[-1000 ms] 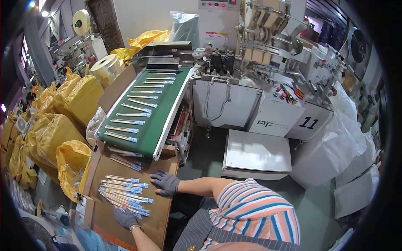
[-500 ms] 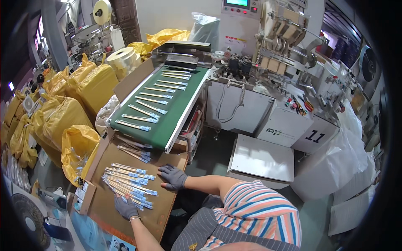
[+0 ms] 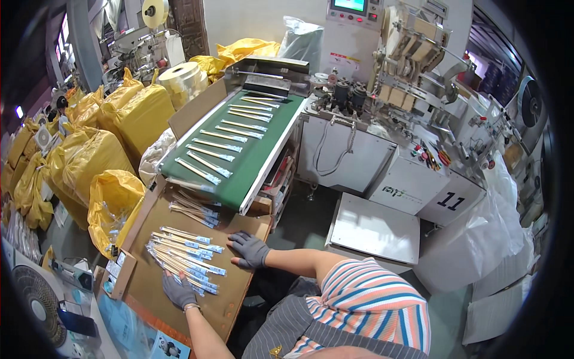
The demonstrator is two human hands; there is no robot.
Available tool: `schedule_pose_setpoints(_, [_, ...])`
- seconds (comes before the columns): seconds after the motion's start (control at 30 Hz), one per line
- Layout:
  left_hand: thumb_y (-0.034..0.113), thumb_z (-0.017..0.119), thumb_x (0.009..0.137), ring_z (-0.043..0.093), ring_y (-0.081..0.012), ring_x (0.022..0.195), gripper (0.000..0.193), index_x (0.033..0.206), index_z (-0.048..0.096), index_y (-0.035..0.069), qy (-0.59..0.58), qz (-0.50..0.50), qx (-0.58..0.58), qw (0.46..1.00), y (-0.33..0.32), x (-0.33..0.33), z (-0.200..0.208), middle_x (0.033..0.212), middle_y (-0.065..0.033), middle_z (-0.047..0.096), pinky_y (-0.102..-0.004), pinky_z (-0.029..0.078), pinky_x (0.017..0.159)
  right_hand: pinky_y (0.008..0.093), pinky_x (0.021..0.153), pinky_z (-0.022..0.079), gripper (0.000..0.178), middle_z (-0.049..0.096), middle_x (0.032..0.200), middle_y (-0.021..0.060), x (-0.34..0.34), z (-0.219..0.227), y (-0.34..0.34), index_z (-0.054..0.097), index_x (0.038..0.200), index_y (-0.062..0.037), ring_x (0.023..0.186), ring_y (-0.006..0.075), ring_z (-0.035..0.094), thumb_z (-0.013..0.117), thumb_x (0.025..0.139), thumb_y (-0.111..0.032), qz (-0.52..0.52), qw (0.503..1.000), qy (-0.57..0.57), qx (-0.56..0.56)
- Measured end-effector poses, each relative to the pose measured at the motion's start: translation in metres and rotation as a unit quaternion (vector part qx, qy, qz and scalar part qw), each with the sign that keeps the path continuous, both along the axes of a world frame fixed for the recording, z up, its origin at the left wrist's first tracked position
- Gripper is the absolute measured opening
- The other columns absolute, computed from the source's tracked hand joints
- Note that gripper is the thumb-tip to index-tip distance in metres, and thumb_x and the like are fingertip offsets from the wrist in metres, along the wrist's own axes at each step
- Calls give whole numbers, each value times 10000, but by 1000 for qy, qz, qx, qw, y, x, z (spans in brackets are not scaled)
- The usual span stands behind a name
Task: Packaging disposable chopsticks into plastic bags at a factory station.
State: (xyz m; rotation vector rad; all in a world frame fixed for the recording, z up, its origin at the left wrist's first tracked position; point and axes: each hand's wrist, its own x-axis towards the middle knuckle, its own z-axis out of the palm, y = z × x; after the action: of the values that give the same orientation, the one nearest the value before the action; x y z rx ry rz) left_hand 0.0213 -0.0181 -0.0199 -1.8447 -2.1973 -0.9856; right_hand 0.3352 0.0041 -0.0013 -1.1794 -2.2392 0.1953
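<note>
Packs of wrapped chopsticks (image 3: 185, 254), pale sticks with blue-and-white ends in clear film, lie in a loose pile on the brown tabletop (image 3: 143, 305). At the pile's near left edge rests my left hand (image 3: 178, 291), in a grey glove with bare fingertips. Its fingers are apart, touching the packs without gripping them. My right hand (image 3: 249, 249), gloved alike, lies flat with fingers spread on the board just right of the pile. A smaller heap of packs (image 3: 194, 209) sits below the end of the green conveyor belt (image 3: 236, 170), which carries a spaced row of more packs.
Yellow sacks (image 3: 89, 161) crowd the left side, with an open yellow bag (image 3: 113, 206) beside the table. A small cardboard box (image 3: 122, 274) stands at the table's left edge, near a fan (image 3: 37, 302). A packing machine (image 3: 406, 78) and a white stool-like box (image 3: 375, 227) are to the right.
The packs on the belt have advanced toward me, and the foremost now lies at the belt's end. Both hands stay almost in place. The whole view has shifted slightly.
</note>
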Motion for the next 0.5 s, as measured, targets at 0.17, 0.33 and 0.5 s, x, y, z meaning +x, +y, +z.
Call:
schedule_pose_setpoints(0.17, [464,461,926,470,-380,1206,618,1264,497,-52,12,1,4,1000,1,-4,-5,1290,-245,515,-433,327,1045,468,1046,326,576,466,1283,207,0,1,0,500,1213,-3,1212,384,420,564,826,-425,2,1000,-1,7])
schedule_pose_setpoints(0.33, [459,463,926,468,-380,1208,614,1261,498,-55,8,1,2,1000,0,-1,-2,1286,-247,518,-433,325,1048,462,1025,353,570,469,1278,202,0,1,-1,502,1208,-2,1201,389,425,572,827,-420,-1,1000,-5,15])
schedule_pose_setpoints(0.5, [434,485,923,467,-372,1213,587,1258,504,-47,10,-2,15,1000,0,-4,-6,1288,-243,518,-436,324,1050,461,1033,343,577,470,1278,203,0,2,0,501,1210,-2,1201,389,426,575,825,-424,1,1000,-4,16])
